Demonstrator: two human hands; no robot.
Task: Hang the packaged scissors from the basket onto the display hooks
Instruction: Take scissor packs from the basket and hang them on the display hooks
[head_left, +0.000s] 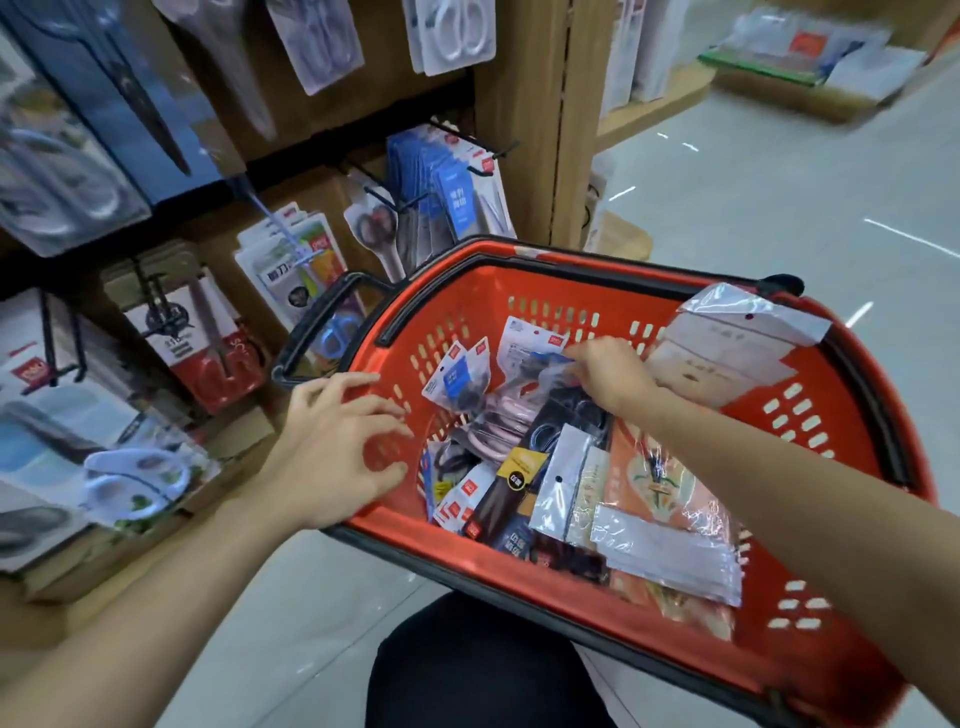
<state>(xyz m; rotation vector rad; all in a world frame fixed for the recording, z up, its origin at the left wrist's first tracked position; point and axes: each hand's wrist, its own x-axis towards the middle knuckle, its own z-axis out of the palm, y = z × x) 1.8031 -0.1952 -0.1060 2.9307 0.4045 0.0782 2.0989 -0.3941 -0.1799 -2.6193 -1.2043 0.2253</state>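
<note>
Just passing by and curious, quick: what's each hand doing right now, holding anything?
Left hand: open, fingers spread over the red basket rim.
Right hand: grip closed, pinching a scissors pack inside the basket.

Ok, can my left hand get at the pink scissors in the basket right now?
Probably yes. The left hand is open at the basket rim, the pink scissors lie mostly uncovered just beyond it, and the right hand is farther back.

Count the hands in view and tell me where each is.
2. The left hand lies open on the basket's left rim. The right hand reaches inside the basket, pinching a scissors pack.
</note>
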